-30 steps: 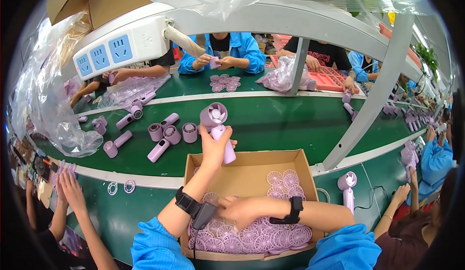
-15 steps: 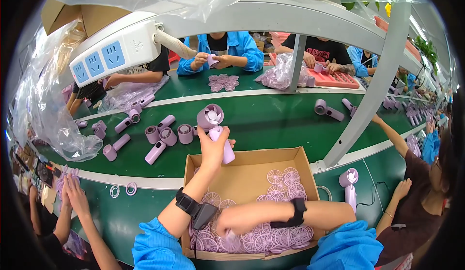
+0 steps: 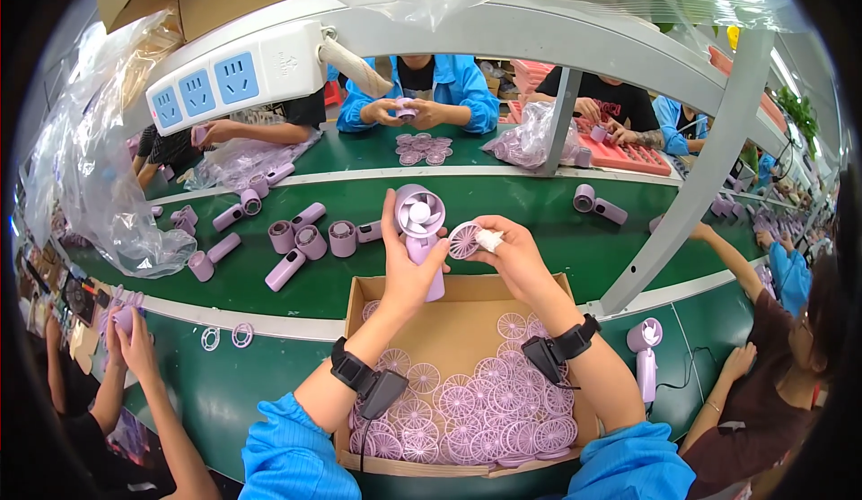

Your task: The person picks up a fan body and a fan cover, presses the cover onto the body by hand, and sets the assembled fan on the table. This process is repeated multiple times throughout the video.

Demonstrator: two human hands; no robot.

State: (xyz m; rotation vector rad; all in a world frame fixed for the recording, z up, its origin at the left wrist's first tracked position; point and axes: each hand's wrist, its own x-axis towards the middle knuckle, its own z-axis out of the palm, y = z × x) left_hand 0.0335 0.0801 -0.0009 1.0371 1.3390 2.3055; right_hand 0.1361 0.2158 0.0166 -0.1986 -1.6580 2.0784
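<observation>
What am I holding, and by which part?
Your left hand holds a fan by its handle; your right hand holds a grille by its right edge.

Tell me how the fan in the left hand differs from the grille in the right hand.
The fan is bulkier; the grille is smaller and thin. The fan has a handle and blades, while the grille is a spoked disc. The left hand grips the fan's handle; the right hand holds the grille's edge. Both are light purple.
</observation>
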